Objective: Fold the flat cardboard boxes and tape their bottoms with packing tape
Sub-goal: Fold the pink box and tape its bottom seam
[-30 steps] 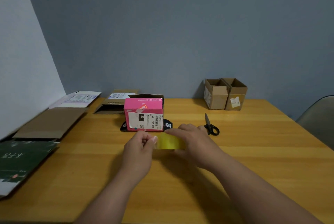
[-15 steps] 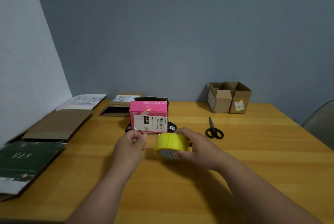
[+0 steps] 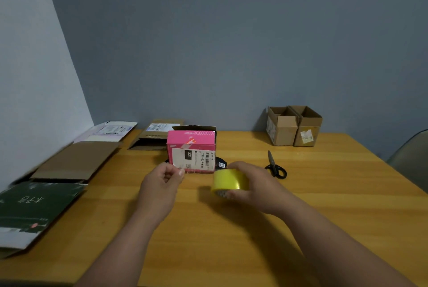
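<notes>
Tape roll [image 3: 229, 182] gripped in our right hand [image 3: 252, 184], its axis roughly toward us. Left hand [image 3: 162, 182] pinches at 9 o'clock of it, presumably the clear tape end. Pink box [image 3: 191, 151] stands at 11 o'clock on the counter [image 3: 324, 194], nearer the left hand.

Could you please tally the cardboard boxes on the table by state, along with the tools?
Flat cardboard boxes: 4
Folded brown boxes: 2
Folded pink box: 1
Yellow packing tape roll: 1
Black scissors: 1
Total: 9
</notes>
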